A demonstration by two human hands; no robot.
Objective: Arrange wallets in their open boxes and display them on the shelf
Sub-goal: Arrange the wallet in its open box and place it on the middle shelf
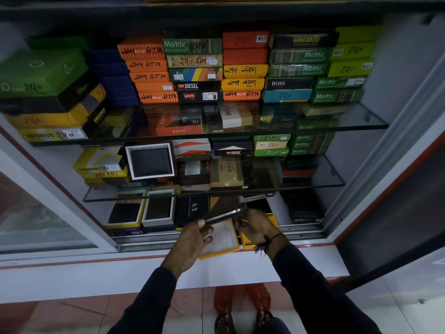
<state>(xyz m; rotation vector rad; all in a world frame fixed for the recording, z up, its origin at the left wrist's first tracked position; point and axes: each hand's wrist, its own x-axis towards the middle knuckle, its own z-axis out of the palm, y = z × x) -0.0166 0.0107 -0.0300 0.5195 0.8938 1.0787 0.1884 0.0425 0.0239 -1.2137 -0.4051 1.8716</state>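
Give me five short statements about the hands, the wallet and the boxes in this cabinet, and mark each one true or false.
1. Both hands hold the zip wallet. True: the left hand and right hand grip it at either end.
2. The wallet already lies in the yellow open box. False: it is held above that box, which shows only its white lining.
3. The white-framed box on the middle shelf shows a dark wallet. True.
4. The right wrist is bare. False: it wears a dark thread band.
5. The orange boxes on the top shelf lie open. False: they are closed and stacked.
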